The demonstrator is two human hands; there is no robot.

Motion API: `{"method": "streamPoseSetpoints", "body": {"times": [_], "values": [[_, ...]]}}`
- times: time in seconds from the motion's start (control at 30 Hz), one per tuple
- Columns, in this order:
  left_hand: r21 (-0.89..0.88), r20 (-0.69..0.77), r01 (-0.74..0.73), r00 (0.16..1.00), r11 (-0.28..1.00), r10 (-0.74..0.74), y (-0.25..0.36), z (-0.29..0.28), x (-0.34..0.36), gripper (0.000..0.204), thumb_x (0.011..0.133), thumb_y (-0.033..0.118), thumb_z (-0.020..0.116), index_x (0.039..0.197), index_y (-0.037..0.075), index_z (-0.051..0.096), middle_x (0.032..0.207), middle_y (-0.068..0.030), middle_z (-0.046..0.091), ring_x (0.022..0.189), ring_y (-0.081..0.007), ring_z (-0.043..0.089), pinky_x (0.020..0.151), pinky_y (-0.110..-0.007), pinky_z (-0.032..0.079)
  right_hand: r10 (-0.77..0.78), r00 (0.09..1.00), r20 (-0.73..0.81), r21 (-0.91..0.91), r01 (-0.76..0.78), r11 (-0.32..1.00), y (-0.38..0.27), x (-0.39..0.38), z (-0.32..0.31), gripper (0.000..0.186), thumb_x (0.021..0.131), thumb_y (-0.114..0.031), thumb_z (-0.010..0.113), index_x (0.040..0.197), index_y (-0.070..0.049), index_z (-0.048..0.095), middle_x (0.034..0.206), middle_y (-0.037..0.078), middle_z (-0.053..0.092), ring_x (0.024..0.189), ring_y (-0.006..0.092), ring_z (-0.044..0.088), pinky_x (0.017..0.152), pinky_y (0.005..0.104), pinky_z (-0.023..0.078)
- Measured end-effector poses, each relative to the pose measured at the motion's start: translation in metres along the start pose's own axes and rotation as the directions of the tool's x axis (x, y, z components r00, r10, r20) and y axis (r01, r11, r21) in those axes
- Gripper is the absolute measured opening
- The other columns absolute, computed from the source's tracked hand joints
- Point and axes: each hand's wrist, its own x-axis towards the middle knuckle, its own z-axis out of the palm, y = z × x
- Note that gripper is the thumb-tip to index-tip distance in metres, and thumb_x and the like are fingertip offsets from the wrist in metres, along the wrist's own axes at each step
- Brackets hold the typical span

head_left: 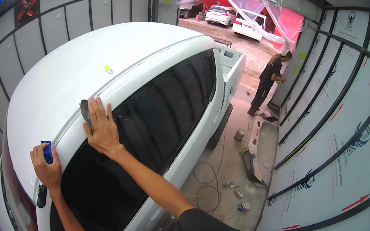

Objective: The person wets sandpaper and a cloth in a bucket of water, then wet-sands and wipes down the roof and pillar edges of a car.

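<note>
A white pickup (71,52) with a dark side window (168,99) fills the left and middle. My right hand (103,128) lies along its roof edge, fingers stretched out over a dark grey sheet (84,112) that looks like sandpaper. Part of the sheet shows beside the fingers; the rest is under the palm. Nearer to me, my left hand (46,168) rests by the roof's rear corner, its fingers curled around a crumpled blue cloth (49,152). Drops dot the glass near my right hand. A small yellow mark (107,69) sits on the roof.
A bumper (256,149) lies on the floor to the right, with cans (243,205) and a looped hose (206,184) nearby. Another person (269,80) stands by the panelled right wall (347,138). Parked cars (248,25) show beyond the plastic-draped opening.
</note>
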Motion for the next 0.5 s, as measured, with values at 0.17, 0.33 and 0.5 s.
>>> {"method": "streamPoseSetpoints", "body": {"times": [0.17,0.33,0.5], "values": [[-0.045,-0.017,-0.042,0.999,0.998,0.041,0.012,0.004,0.005,0.015,0.094,0.012,0.069,0.102,0.0,0.064,0.098,-0.0148,0.062,0.095,-0.0356,0.058,0.085,-0.046,0.049,0.283,0.959,-0.016,-0.124,-0.283,0.951,0.083,0.063,-0.04,0.059,0.107,-0.032,0.043,0.15,0.009,0.039,0.16,0.022,0.038,0.152,0.0382,0.029,0.125,0.0577,0.016],[-0.01,-0.008,-0.003,1.0,1.0,0.003,0.003,-0.002,0.002,0.016,0.095,0.013,0.068,0.103,0.0,0.063,0.099,-0.0146,0.063,0.096,-0.035,0.058,0.085,-0.046,0.049,0.104,0.979,-0.178,-0.065,-0.117,0.991,0.029,0.022,0.002,0.059,0.104,-0.029,0.049,0.15,0.007,0.04,0.155,0.022,0.044,0.151,0.0387,0.031,0.125,0.0568,0.019],[-0.059,-0.008,-0.024,1.0,0.998,0.024,0.017,0.008,0.004,0.015,0.094,0.012,0.069,0.102,0.0,0.063,0.098,-0.0151,0.062,0.095,-0.0355,0.058,0.085,-0.046,0.049,0.194,0.977,-0.084,-0.176,-0.206,0.963,0.089,0.049,-0.039,0.052,0.106,-0.029,0.046,0.147,0.003,0.043,0.157,0.02,0.041,0.152,0.0414,0.027,0.124,0.0596,0.017]]}}
